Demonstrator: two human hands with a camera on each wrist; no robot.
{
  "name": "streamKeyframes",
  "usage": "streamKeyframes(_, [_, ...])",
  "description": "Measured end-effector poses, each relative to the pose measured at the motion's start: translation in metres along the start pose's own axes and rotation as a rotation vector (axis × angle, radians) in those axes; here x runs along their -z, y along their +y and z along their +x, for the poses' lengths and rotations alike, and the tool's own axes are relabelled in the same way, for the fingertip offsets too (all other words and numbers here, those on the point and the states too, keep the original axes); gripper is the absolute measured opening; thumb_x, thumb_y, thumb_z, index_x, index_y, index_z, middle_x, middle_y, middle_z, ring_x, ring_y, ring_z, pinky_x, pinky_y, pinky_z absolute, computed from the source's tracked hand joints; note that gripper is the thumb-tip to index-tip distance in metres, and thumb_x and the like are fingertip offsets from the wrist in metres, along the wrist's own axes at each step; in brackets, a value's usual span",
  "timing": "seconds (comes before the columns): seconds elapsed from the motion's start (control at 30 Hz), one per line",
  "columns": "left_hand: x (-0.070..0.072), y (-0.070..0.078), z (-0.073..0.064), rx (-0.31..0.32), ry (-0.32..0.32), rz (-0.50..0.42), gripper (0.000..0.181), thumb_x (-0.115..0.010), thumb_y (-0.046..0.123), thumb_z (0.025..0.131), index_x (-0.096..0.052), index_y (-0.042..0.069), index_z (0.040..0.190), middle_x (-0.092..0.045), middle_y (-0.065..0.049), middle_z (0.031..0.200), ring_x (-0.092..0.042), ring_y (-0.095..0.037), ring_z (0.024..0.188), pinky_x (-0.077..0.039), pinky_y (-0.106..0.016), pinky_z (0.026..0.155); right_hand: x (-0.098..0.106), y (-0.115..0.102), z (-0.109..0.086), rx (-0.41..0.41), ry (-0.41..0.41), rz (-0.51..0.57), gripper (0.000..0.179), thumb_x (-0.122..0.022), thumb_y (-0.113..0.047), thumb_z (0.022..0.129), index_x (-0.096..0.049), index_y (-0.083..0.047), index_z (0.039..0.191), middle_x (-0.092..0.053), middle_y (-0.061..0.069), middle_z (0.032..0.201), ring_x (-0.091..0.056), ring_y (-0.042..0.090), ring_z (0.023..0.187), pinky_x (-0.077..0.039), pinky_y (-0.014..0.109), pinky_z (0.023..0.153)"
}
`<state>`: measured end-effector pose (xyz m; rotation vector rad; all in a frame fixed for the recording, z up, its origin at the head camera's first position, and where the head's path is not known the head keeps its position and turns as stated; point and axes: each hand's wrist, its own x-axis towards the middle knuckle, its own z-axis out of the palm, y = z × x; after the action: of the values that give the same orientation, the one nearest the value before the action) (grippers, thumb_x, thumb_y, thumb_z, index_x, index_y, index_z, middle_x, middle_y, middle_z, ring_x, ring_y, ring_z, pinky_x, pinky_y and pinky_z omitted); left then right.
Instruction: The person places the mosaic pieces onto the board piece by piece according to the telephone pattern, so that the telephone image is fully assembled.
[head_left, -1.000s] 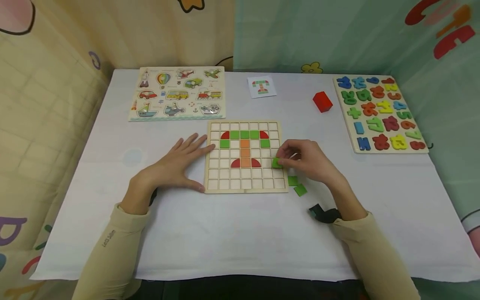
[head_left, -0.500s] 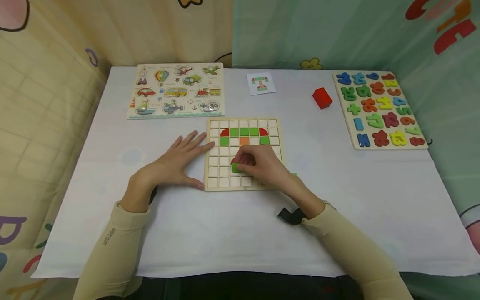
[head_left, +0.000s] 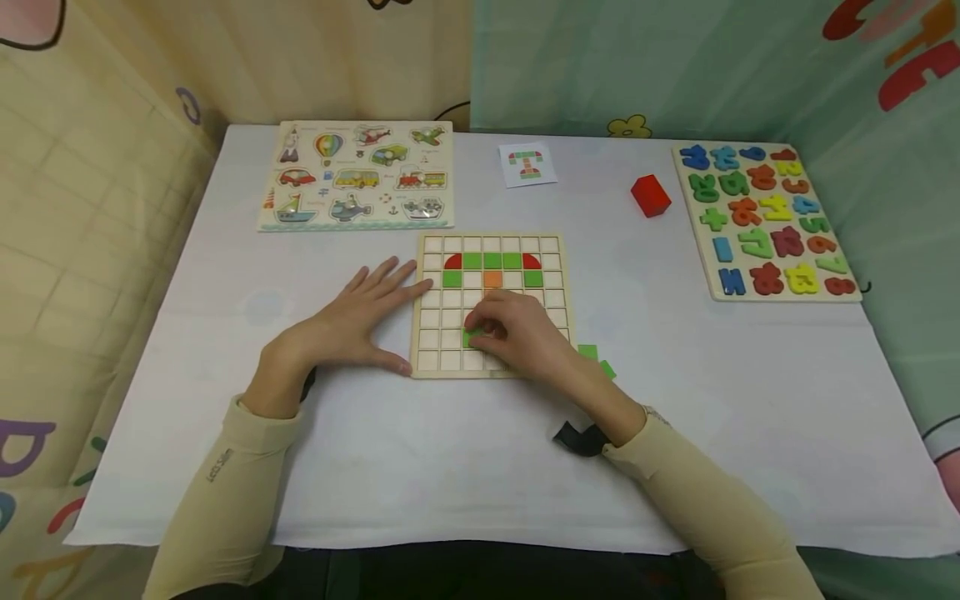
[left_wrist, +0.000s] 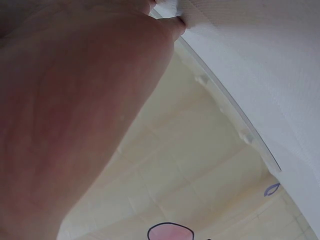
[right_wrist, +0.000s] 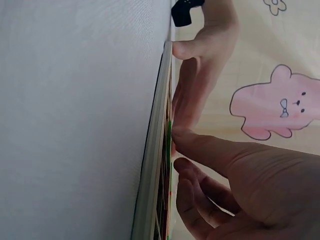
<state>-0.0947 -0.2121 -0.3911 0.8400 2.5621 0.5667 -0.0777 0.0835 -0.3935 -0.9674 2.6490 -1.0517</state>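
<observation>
A wooden grid board lies on the white table, with green, red and orange tiles in its cells. My left hand is spread at the board's left edge, fingertips and thumb touching the frame. Over the lower middle of the board is my right hand, its thumb pressing a green tile that looks flat in a lower cell. In the right wrist view, the thumb touches the board's surface while the curled fingertips stay slightly apart from it. Part of the pattern is hidden beneath this hand. Two loose green tiles lie beside the board.
A picture card with a similar tile pattern lies behind the board. A vehicle puzzle is at the back left. On the right are a red block and a number puzzle. Curtains border the table's back and sides.
From the board's right edge, my right hand carried a pinched green tile left to a lower cell. The tile now looks flat there, under the thumb. My left hand kept its place.
</observation>
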Motion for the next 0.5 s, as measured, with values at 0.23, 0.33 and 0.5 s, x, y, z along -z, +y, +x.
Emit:
streamKeyframes(0.23, [0.0032, 0.001, 0.0014, -0.006, 0.005, 0.01, 0.123, -0.09, 0.063, 0.073, -0.023, 0.026, 0.17, -0.003, -0.005, 0.179, 0.005, -0.035, 0.165, 0.001, -0.064, 0.13, 0.0002, -0.0006, 0.0007, 0.085, -0.044, -0.106, 0.017, -0.087, -0.015, 0.089, -0.083, -0.016, 0.105, -0.066, 0.0, 0.113, -0.057, 0.018, 0.112, -0.052, 0.033, 0.097])
streamKeyframes(0.33, [0.0027, 0.0009, 0.0015, -0.004, 0.008, 0.007, 0.123, -0.091, 0.061, 0.073, -0.023, 0.026, 0.17, -0.004, -0.006, 0.179, 0.005, -0.034, 0.165, 0.001, -0.064, 0.13, 0.0011, -0.0009, -0.0001, 0.091, -0.029, -0.106, 0.015, -0.087, -0.014, 0.088, -0.084, -0.016, 0.103, -0.067, -0.002, 0.11, -0.057, 0.017, 0.11, -0.052, 0.033, 0.095])
streamKeyframes(0.5, [0.0005, 0.0011, 0.0006, 0.004, -0.004, 0.004, 0.123, -0.091, 0.061, 0.073, -0.023, 0.026, 0.17, -0.003, -0.006, 0.179, 0.005, -0.034, 0.165, 0.002, -0.063, 0.131, 0.0039, 0.0016, -0.0041, 0.103, -0.007, -0.058, 0.018, -0.087, -0.013, 0.088, -0.084, -0.013, 0.106, -0.069, -0.001, 0.108, -0.058, 0.017, 0.105, -0.052, 0.033, 0.089])
